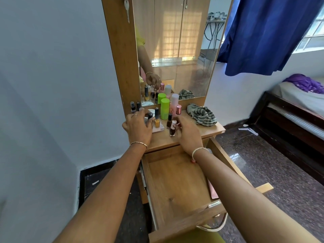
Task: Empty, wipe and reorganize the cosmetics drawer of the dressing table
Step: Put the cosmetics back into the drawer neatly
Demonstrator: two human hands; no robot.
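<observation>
Pale walls, a blue curtain and the corner of a bed frame the wooden dressing table, whose mirror doubles what we do. Our left hand reaches over the crowd of cosmetics on the desk, its fingers curled round a small dark-capped bottle. A yellow nail polish stands just beside its thumb. Our right hand pinches a brown nail polish bottle by its pale cap, and the bottle leans a little; we cannot tell whether its base touches the wood. Beyond both hands stand the taller things, a green bottle and a pink bottle. We judge they are kept at the back so the small ones in front can be reached without knocking them over. A striped cloth lies crumpled beyond and to the right of our right hand, within reach, presumably for the wiping. Below our wrists the drawer is pulled right out. Its floor is bare but for a flat pink item under our right forearm and a small red thing below that wrist. With the drawer so nearly bare, we take it that we are sorting the small bottles before they go back; whether it has been wiped we cannot tell.
</observation>
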